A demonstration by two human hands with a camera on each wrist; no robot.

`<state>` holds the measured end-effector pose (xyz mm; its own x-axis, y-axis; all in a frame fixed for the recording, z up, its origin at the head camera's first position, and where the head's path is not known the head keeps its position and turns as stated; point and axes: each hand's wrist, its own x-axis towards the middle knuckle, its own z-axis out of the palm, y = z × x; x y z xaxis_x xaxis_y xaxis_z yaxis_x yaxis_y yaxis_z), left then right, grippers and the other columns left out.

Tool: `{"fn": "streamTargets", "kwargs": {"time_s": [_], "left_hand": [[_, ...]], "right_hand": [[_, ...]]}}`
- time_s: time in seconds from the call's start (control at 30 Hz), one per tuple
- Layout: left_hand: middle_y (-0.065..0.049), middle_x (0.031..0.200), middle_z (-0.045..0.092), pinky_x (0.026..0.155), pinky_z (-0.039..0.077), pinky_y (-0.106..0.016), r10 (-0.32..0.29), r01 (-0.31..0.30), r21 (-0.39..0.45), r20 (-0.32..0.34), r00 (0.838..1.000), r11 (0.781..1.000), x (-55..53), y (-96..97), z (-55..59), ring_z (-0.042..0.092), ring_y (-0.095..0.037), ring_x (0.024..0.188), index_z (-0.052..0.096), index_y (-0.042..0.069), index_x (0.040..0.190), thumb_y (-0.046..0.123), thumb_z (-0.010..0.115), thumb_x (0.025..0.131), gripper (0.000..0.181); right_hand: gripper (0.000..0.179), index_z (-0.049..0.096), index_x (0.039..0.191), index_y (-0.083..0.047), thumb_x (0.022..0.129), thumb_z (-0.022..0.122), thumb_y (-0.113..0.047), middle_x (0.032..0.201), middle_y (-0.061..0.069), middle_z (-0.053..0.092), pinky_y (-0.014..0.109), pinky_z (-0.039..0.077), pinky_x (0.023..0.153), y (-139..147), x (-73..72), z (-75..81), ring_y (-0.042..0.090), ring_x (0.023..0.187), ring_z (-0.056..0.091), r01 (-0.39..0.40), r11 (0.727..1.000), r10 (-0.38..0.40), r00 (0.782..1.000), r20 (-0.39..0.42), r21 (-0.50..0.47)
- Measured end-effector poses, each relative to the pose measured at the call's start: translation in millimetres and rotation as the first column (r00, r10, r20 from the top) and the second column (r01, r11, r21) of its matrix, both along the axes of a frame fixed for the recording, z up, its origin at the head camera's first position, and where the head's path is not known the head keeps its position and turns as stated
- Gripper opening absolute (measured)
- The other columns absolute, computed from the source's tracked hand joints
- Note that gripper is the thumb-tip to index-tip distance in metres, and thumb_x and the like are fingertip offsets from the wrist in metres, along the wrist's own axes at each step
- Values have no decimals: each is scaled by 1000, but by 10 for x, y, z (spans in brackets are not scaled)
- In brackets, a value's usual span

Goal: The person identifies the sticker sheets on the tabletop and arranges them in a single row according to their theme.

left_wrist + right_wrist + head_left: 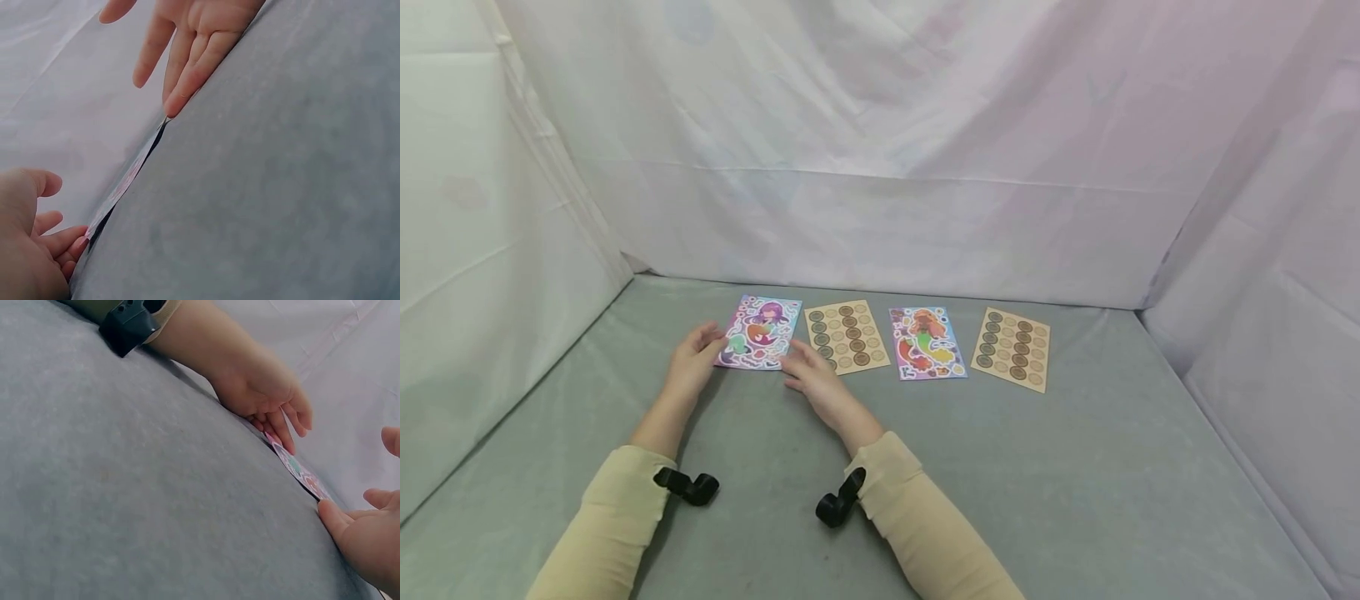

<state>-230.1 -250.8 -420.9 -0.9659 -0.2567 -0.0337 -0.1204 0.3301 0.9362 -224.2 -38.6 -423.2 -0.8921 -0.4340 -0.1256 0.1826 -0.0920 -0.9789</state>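
A purple and pink mermaid sticker sheet [760, 332] lies at the left of the row on the grey table. My left hand [695, 358] is at its left edge, with loosely bent fingertips touching the sheet's side. At its lower right corner, my right hand [820, 383] reaches in with fairly straight fingers, their tips at the edge. Seen low in the left wrist view, the sheet [134, 169] spans between the two hands, with a dark gap of shadow under its near edge. The right wrist view shows the same sheet [297, 465] between the fingertips of both hands.
To the right lie a tan sheet of round stickers [850, 337], a second mermaid sticker sheet [927, 343] and another tan sheet of round stickers [1011, 350]. White cloth walls [880, 225] enclose the grey table [1075, 483] at the back and sides.
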Motion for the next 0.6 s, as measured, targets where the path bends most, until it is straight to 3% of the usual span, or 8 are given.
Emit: {"fn": "streamTargets", "kwargs": {"time_s": [0.23, 0.6], "left_hand": [[-22, 139, 47, 107, 33, -40, 40, -37, 78, -30, 999, 996, 2, 0, 6, 41, -28, 130, 36, -2, 145, 15, 49, 100, 50], [-18, 136, 51, 104, 37, -40, 90, -88, 74, -20, 996, 993, 20, 20, 12, 44, -27, 127, 40, 2, 144, 15, 51, 99, 48]], "right_hand": [[60, 25, 150, -4, 100, 51, -23, 148, 17, 34, 36, 39, 103, 4, 15, 13, 28, 130, 42, -3, 996, 7, 999, 50, -85], [59, 22, 151, -4, 100, 47, -19, 145, 23, 37, 40, 37, 104, 40, -2, -15, 32, 130, 40, -10, 978, 35, 992, 119, -209]]}}
